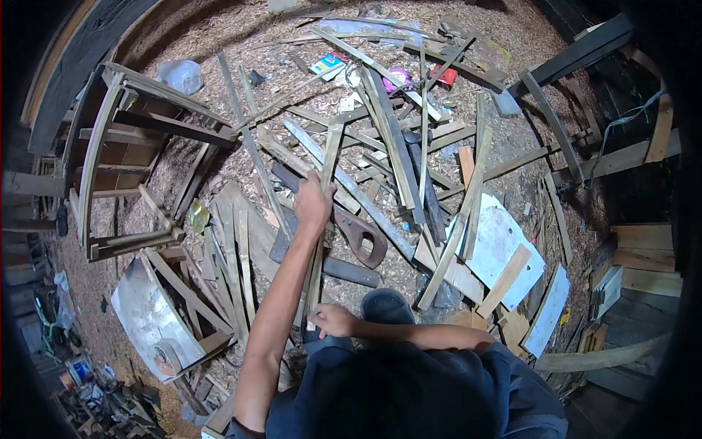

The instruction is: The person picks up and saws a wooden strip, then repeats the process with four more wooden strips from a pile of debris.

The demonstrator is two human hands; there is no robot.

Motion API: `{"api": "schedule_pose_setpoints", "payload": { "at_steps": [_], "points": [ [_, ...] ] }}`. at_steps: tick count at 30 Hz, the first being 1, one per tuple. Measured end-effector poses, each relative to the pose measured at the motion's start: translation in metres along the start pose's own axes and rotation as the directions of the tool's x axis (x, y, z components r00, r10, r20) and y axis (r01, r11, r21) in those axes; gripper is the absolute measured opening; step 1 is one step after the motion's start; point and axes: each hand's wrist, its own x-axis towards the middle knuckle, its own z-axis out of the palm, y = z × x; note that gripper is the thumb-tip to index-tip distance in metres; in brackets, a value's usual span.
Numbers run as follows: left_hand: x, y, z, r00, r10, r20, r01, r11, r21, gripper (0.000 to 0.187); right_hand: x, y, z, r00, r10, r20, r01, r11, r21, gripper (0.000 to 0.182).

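A narrow wooden strip (333, 146) runs from the middle of the floor towards my body. My left hand (313, 205) is closed around its middle, back of the hand upward. My right hand (333, 321) is curled at the strip's near end, thumb and fingertips pinching it. Just right of my left hand lies a handsaw (360, 238) with a brown wooden handle; its blade is mostly hidden by the hand and strip. Below the saw, a dark bar-like tool (351, 272) lies across the floor, passing under the strip.
Loose wooden slats (387, 139) lie crossed over shavings ahead. A wooden frame (102, 161) stands at left, above a white-topped piece (153, 314). A white board (501, 249) lies at right. A plastic bag (180, 76) and a pink roll (399, 79) are farther off.
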Motion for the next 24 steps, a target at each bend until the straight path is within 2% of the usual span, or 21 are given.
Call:
{"api": "schedule_pose_setpoints", "payload": {
  "at_steps": [3,6,7,9,10,13,18,21,24],
  "points": [
    [0.003,-0.002,-0.003,1.0,0.02,0.001,-0.02,1.0,-0.022,0.041,-0.003,-0.006,0.0,1.0,-0.011,-0.026,0.01,0.999,-0.036,0.036],
    [0.006,-0.004,-0.01,1.0,-0.005,-0.001,0.005,1.0,-0.025,0.042,0.003,0.01,0.007,0.999,-0.017,-0.046,0.032,0.943,0.33,0.034],
    [0.007,-0.008,-0.012,1.0,0.002,-0.001,-0.002,1.0,-0.018,0.042,0.004,0.014,0.01,1.0,-0.015,-0.026,0.022,0.942,0.334,0.034],
    [0.012,-0.011,-0.013,0.999,0.018,-0.03,-0.018,1.0,0.0,0.042,0.005,0.016,0.009,0.995,-0.071,-0.069,0.096,0.874,0.476,0.034],
    [0.012,-0.012,-0.013,0.998,0.021,-0.051,-0.022,1.0,-0.006,0.041,0.004,0.016,0.004,0.996,-0.078,0.037,0.045,0.834,0.55,0.037],
    [0.011,-0.009,-0.017,0.999,-0.023,-0.031,0.021,0.999,-0.043,0.04,-0.001,0.007,0.003,0.993,-0.073,0.097,-0.007,0.759,0.651,0.038],
    [0.013,-0.004,-0.02,0.996,-0.084,0.024,0.084,0.996,-0.029,0.039,-0.006,0.006,0.003,0.996,-0.034,0.088,-0.038,0.708,0.705,0.042],
    [0.011,-0.002,-0.019,0.996,-0.093,0.001,0.093,0.994,-0.059,0.038,-0.001,0.013,0.007,0.996,-0.049,0.079,-0.025,0.675,0.737,0.04],
    [0.011,0.001,-0.019,0.995,-0.101,-0.011,0.101,0.994,-0.048,0.039,0.009,0.022,0.01,0.994,-0.002,0.11,-0.087,0.598,0.797,0.036]
  ]
}}
